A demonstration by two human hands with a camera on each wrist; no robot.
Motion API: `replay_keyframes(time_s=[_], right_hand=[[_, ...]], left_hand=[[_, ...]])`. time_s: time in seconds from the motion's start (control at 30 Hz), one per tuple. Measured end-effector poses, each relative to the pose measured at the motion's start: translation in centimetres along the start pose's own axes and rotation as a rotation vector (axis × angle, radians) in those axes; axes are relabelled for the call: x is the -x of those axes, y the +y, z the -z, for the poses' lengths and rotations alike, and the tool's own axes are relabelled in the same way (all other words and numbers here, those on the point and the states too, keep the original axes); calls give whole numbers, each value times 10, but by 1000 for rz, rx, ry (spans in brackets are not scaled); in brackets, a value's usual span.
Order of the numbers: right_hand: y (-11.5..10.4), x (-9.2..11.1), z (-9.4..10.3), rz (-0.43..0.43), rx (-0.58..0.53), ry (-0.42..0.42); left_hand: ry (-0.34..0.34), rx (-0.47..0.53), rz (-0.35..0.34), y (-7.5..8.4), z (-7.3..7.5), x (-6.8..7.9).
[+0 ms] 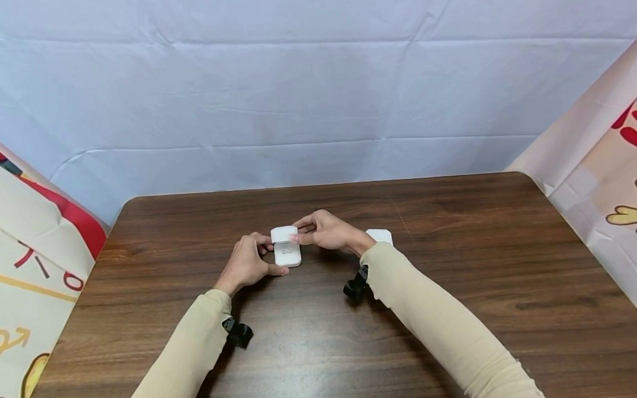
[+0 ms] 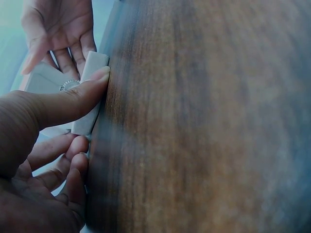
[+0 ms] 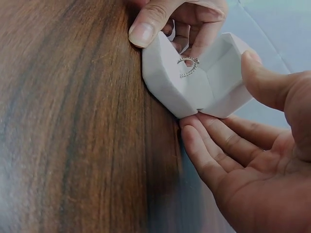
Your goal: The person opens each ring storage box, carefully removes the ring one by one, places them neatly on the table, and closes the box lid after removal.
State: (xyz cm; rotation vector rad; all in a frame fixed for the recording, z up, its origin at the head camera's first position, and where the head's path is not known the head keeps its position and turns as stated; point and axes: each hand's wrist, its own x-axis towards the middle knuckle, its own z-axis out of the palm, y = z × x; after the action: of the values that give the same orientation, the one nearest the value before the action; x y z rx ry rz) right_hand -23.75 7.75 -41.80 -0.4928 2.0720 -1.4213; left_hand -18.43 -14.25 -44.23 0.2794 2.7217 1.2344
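Note:
A small white ring box (image 1: pixel 288 255) stands on the brown table with its lid (image 1: pixel 284 234) raised. Inside it, a ring (image 3: pixel 188 67) set with small sparkling stones stands upright in the base. My left hand (image 1: pixel 249 261) grips the base from the left, thumb along the front and fingers at the side. From the right, my right hand (image 1: pixel 328 230) holds the lid, its thumb on the lid's edge and its other fingers behind the box near the hinge. The left wrist view shows the ring partly covered by my left thumb.
Behind my right wrist lies another white object (image 1: pixel 381 236), partly hidden by the arm. The wooden table (image 1: pixel 301 358) ends at a pale cloth backdrop (image 1: pixel 312 102). Printed cloths (image 1: pixel 23 290) hang at both sides.

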Motion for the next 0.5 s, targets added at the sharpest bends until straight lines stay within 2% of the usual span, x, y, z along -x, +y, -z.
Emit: replay_keyframes(time_s=[0.5], right_hand=[[-1,3,-1,-57,-83,33]], left_hand=[[4,0,4,0,0,0]])
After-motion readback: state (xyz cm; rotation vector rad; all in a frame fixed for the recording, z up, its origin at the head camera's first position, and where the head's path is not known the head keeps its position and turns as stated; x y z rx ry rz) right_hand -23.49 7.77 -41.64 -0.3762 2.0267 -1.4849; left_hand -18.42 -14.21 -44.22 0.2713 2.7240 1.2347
